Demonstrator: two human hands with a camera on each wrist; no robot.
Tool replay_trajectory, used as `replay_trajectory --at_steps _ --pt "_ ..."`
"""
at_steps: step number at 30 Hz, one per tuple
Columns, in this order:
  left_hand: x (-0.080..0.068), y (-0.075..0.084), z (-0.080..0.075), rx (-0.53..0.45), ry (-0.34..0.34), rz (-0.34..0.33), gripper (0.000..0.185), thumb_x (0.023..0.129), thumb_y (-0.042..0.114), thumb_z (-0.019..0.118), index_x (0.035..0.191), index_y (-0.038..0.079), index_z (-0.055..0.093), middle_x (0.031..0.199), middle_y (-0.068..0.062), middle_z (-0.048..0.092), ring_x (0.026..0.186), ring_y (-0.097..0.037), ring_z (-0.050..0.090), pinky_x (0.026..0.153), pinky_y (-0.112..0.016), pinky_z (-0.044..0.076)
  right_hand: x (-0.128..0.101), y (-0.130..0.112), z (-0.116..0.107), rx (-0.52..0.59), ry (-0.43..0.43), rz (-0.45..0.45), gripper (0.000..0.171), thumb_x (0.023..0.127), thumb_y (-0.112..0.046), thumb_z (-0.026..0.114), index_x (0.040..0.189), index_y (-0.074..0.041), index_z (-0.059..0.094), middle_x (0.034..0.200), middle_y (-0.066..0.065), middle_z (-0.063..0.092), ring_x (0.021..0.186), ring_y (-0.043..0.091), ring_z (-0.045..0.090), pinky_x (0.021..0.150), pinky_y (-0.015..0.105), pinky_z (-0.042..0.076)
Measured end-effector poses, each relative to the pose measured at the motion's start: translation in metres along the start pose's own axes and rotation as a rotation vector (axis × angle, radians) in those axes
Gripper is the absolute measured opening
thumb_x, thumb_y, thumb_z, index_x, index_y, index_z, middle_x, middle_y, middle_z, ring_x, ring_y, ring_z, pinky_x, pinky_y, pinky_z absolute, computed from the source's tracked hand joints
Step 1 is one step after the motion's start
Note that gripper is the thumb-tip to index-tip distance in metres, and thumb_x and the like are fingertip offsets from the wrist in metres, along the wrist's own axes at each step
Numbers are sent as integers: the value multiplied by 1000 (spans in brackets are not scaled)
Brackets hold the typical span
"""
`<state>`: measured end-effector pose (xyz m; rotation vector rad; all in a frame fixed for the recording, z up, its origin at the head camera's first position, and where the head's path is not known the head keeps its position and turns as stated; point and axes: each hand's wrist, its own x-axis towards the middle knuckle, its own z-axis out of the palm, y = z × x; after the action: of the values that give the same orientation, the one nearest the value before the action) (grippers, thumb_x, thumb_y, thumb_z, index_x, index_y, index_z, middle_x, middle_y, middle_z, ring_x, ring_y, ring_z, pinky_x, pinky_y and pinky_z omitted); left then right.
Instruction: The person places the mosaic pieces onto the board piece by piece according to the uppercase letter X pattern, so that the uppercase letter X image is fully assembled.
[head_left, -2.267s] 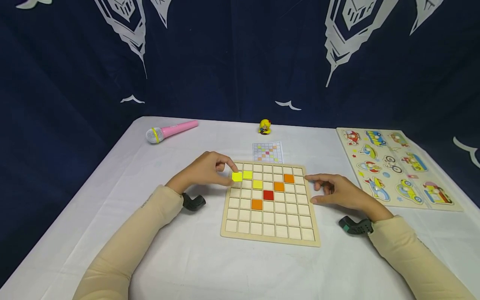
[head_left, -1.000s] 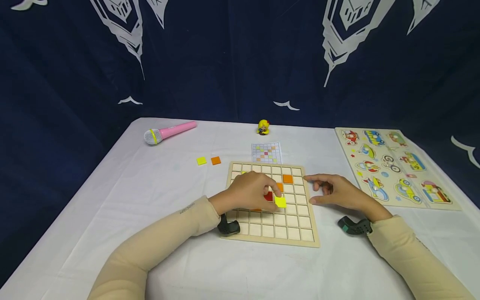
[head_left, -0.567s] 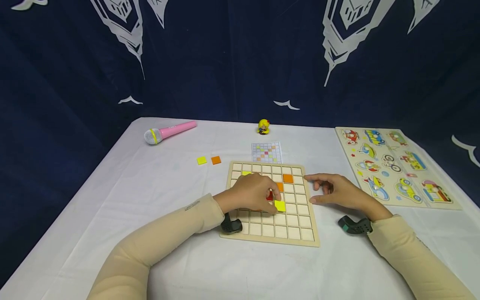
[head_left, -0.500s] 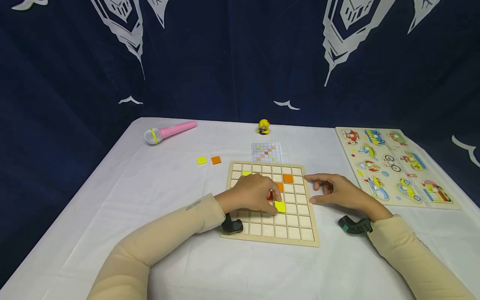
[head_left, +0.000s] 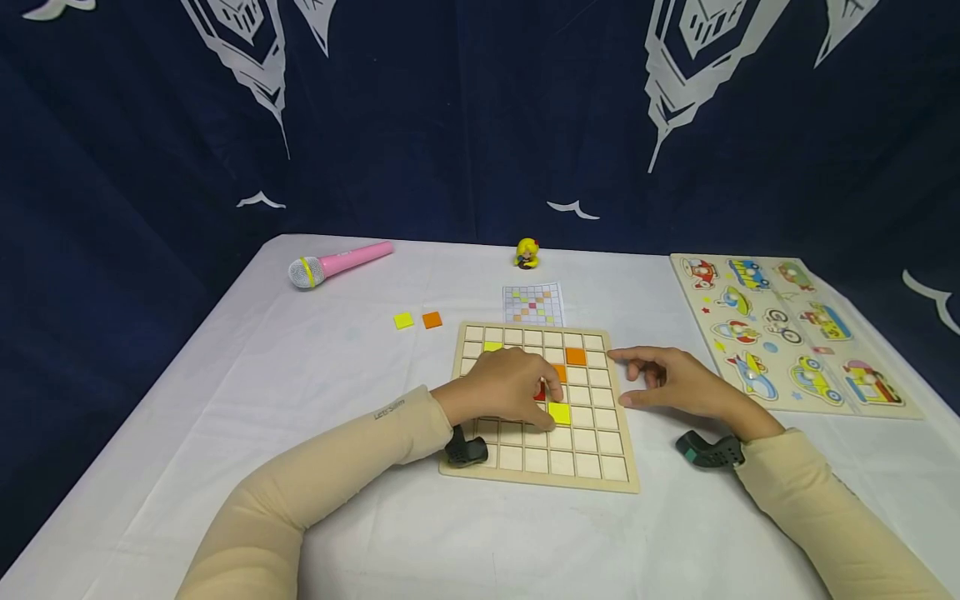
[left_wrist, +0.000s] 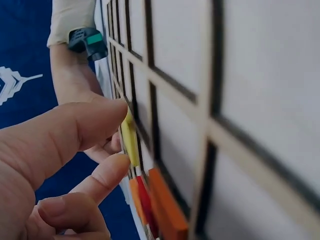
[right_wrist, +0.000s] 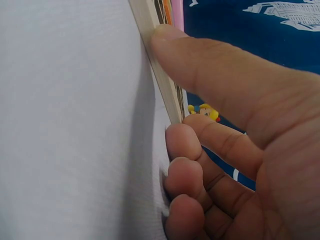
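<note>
My left hand (head_left: 510, 385) reaches over a wooden grid board (head_left: 540, 481). Its thumb and index finger pinch opposite edges of a square yellow tile (head_left: 559, 414), which lies about flat at a cell near the board's middle. In the left wrist view the yellow tile (left_wrist: 130, 142) shows between thumb and fingertip. Beside that hand, a red tile (head_left: 539, 392) is partly covered, and orange tiles (head_left: 575, 357) and another yellow tile (head_left: 492, 347) sit in cells. My right hand (head_left: 667, 382) touches the board's right edge with thumb and index fingertips, its other fingers loosely bent.
Loose yellow (head_left: 403, 321) and orange (head_left: 432, 320) tiles lie left of a printed pattern card (head_left: 533, 305) behind the board. Farther back are a pink toy microphone (head_left: 341, 264) and a small figurine (head_left: 527, 253). A vehicle picture puzzle (head_left: 795, 342) lies at right.
My left hand has carried the yellow tile from the board's upper left to its middle and lowered it flat. The right hand has stayed at the edge.
</note>
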<state>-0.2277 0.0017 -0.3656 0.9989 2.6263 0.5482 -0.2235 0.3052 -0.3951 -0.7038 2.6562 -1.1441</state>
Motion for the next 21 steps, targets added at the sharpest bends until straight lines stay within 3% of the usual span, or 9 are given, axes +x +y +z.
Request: replay_trajectory --at_steps 6,11,15,21 --pt "-5 -5 -11 -50 13 4 21 89 21 85 109 26 82 63 11 50 65 -7 50 59 -28 38 0 0 0 3 -4 5 64 87 -8 90 142 11 62 100 5 60 72 9 48 63 26 43" --pt "-12 -12 -21 -128 67 6 18 94 23 83 111 22 82 56 9 38 56 -8 39 53 -24 25 0 -1 0 -2 -1 13 65 87 -8 90 142 11 62 100 5 60 72 10 48 64 26 42" --pt "-17 -24 -27 -204 114 19 19 95 26 83 112 19 83 59 9 39 56 -8 37 57 -25 27 0 0 0 1 0 14 66 87 -8 91 142 11 62 100 5 59 72 10 47 64 26 42" --pt "-25 -50 -36 -396 127 99 26 96 20 82 119 9 80 64 7 37 58 -9 36 63 -26 31 0 1 0 6 2 5 65 86 -8 91 142 11 62 100 5 59 72 10 47 64 26 41"
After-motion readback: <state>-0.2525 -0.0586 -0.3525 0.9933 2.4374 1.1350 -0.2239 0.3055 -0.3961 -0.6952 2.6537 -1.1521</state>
